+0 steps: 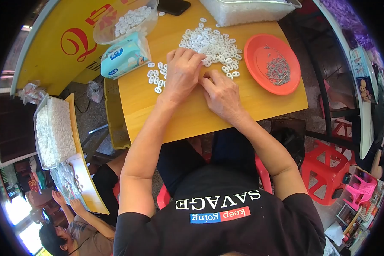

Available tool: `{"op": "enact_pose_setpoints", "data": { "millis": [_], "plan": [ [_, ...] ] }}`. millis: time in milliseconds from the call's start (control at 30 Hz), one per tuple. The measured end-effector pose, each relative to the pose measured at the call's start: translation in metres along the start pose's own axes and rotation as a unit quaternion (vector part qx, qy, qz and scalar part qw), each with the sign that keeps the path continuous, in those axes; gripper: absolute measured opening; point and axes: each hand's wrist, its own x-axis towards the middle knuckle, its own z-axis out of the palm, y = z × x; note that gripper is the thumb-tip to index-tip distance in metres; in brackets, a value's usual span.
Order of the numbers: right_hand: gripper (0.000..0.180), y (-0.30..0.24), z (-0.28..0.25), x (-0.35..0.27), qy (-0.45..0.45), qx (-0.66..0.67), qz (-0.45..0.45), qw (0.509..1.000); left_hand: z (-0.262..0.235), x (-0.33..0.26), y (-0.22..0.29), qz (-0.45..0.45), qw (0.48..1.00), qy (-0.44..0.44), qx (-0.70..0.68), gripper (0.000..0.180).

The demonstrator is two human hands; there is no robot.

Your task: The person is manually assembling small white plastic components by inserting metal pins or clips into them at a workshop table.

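My left hand (182,74) and my right hand (222,94) meet over the yellow table, fingers bent and pinched together. Whatever lies between the fingertips is hidden or too small to name. Just beyond them spreads a heap of small white oval plastic pieces (207,42), each with two dark holes or dots. A smaller loose group of white oval pieces (156,77) lies left of my left hand. To the right of my right hand rests a round red plate (254,51) bearing a pile of thin grey metal pins or screws (278,68).
A blue tissue pack (124,57) and a clear bowl of white pieces (101,32) stand at the table's left. A dark phone (171,6) and a clear bin (251,15) are at the back. Red stools (322,164) stand right. Another person (87,230) works at a side table lower left.
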Motion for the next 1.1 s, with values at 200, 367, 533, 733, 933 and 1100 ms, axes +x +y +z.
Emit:
{"op": "enact_pose_setpoints", "data": {
  "millis": [200, 367, 533, 733, 933, 1100],
  "plan": [
    [0.023, 0.001, -0.002, -0.001, -0.003, -0.006, 0.000, 1.000, -0.001, -0.006, -0.002, -0.013, 1.000, 0.015, 0.004, 0.014],
    [0.025, 0.002, 0.001, -0.001, -0.014, -0.005, 0.004, 1.000, 0.001, -0.004, -0.003, -0.028, 1.000, -0.008, 0.012, 0.016],
    [0.027, 0.003, -0.001, -0.001, -0.022, -0.009, 0.007, 1.000, 0.003, -0.006, -0.004, -0.042, 0.999, 0.014, -0.012, 0.016],
    [0.009, 0.002, 0.001, 0.001, 0.007, 0.001, -0.009, 1.000, -0.001, -0.010, -0.008, -0.095, 0.989, -0.006, -0.109, 0.015],
    [0.014, 0.001, 0.001, 0.001, 0.023, 0.008, -0.002, 1.000, -0.018, -0.014, -0.014, -0.122, 0.983, -0.013, -0.139, 0.015],
    [0.024, -0.002, -0.003, 0.001, 0.008, -0.024, 0.040, 0.999, -0.040, -0.026, -0.019, -0.112, 0.989, -0.026, -0.094, 0.012]
  ]
}}
